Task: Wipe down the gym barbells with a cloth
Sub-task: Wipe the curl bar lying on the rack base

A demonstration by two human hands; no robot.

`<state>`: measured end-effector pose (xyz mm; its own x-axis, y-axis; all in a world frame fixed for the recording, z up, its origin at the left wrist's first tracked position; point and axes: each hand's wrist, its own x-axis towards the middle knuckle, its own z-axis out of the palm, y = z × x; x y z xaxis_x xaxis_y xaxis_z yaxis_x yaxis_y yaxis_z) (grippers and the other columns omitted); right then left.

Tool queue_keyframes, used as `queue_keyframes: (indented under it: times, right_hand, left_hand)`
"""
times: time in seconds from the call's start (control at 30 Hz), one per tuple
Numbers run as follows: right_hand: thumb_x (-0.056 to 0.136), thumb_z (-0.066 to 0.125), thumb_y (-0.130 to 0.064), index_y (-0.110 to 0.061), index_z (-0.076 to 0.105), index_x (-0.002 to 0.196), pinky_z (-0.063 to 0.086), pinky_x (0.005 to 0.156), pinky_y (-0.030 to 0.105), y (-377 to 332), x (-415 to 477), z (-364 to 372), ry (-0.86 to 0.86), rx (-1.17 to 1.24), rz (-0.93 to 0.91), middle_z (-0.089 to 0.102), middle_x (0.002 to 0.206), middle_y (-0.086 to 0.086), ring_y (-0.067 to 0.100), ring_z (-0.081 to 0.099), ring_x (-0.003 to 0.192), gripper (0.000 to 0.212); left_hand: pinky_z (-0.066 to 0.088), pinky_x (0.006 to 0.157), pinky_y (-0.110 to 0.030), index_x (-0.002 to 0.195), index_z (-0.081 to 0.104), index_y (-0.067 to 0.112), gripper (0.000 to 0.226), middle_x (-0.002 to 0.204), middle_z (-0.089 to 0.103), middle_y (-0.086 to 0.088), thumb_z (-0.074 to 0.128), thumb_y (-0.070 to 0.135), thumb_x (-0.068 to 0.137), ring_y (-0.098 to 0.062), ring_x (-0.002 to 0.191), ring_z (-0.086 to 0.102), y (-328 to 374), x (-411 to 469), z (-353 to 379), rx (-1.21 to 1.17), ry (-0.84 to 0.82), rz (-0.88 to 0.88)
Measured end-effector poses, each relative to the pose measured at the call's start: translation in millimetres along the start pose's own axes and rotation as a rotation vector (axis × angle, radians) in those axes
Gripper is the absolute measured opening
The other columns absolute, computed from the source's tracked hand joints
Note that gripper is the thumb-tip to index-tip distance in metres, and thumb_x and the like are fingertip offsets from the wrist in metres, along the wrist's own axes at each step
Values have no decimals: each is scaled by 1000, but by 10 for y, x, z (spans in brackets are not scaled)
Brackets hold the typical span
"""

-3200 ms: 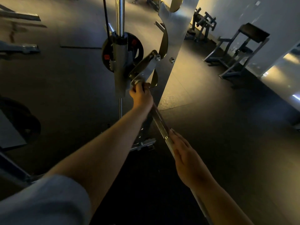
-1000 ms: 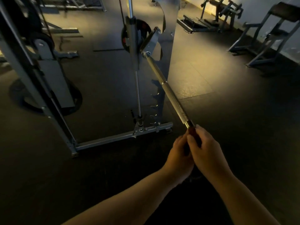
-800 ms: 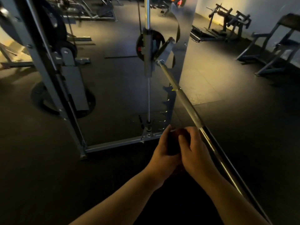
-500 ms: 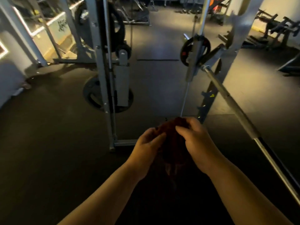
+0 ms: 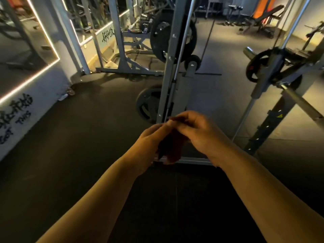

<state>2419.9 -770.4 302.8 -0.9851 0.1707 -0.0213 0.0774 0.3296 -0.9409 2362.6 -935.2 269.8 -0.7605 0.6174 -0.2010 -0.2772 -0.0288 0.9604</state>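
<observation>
Barbell (image 5: 301,104) lies off at about 3 o'clock, one end carried by the rack, well apart from the cloth (image 5: 171,146), which sits at the centre of the view as a dark reddish bundle between both hands. The left hand (image 5: 150,139) curls round it from the 9 o'clock side, and the right hand (image 5: 198,130) pinches its upper edge from the 3 o'clock side, so each is closed on fabric and neither touches steel.

Risks, as I judge them: the cloth is nearly the colour of the floor (image 5: 87,155) in this dim light, so a slipped pinch during refolding could leave it hard to spot. A tightly bunched wad would also wipe only a narrow strip of the bar. Since the view faces away from the bar, a reach back toward 3 o'clock could catch knuckles on the notched upright (image 5: 273,127).

Writing: on the wall at 9 o'clock, painted lettering (image 5: 17,120) seems to read "GOT THIS" below larger graffiti I cannot make out. More stylised script (image 5: 107,33) at 11 o'clock is unreadable. The upright bears a small yellow warning triangle (image 5: 279,116); any text there is too small to tell.
</observation>
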Motion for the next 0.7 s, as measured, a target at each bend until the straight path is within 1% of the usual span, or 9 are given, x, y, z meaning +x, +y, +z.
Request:
queue_keyframes:
  times: [0.07,0.17,0.23,0.33,0.4,0.47,0.57,0.63,0.7]
  right_hand:
    - [105,54,-33,-37,61,104,48,71,13,-138,209,142,38,-185,-121,65,94,-12,-5,62,85,8]
    - [108,45,-34,-35,51,103,44,60,12,-311,573,306,92,-353,-254,56,85,-7,-2,57,72,7]
    - [108,45,-36,-35,50,97,45,66,22,-384,849,420,85,-346,-245,56,85,-5,4,57,73,12]
    - [105,50,-43,-31,60,97,53,74,38,-470,1301,650,59,-204,-97,65,89,2,16,65,82,17]
    - [94,61,-59,-23,70,101,56,93,50,-515,1592,773,13,-3,74,73,103,14,29,71,98,39]
    - [81,72,-67,-14,74,110,51,101,48,-494,1847,882,-191,145,220,75,112,13,30,71,109,61]
    - [88,72,-35,-4,72,114,55,89,39,-454,2224,1070,-363,152,226,76,111,12,28,72,108,40]
    - [92,69,-23,-7,70,118,57,87,38,-471,2509,1180,-297,236,202,76,111,9,25,73,106,29]
    - [92,71,-21,-13,70,116,59,88,40,-532,2827,1275,-212,241,132,77,108,6,25,74,104,25]
  left_hand:
    - [59,88,-38,125,64,16,31,116,74,-9,66,24,95,-24,105,73,74,36,-289,63,72,57]
    - [59,78,-40,119,66,16,27,106,76,-6,69,8,94,-31,100,73,200,49,-754,157,182,79]
    - [58,77,-46,113,68,14,19,101,76,-9,68,10,94,-34,96,72,326,47,-1031,191,187,77]
    - [61,76,-36,110,68,8,17,97,76,-7,61,19,99,-25,91,74,522,99,-1375,115,155,78]
    - [60,73,-31,109,68,6,18,95,74,-9,58,18,101,-23,88,73,614,210,-1602,5,188,91]
    - [60,72,-30,114,68,2,21,98,74,-12,54,13,102,-25,87,72,710,340,-1827,-118,207,105]
    - [61,73,-29,117,67,1,23,102,73,-14,51,8,102,-26,90,72,852,583,-2234,-134,227,79]
    - [61,76,-29,119,67,2,24,109,73,-16,51,5,101,-27,96,72,991,732,-2516,-98,232,37]
    - [60,77,-29,116,68,4,26,114,72,-19,54,8,95,-27,98,73,1171,868,-2769,-20,195,-24]
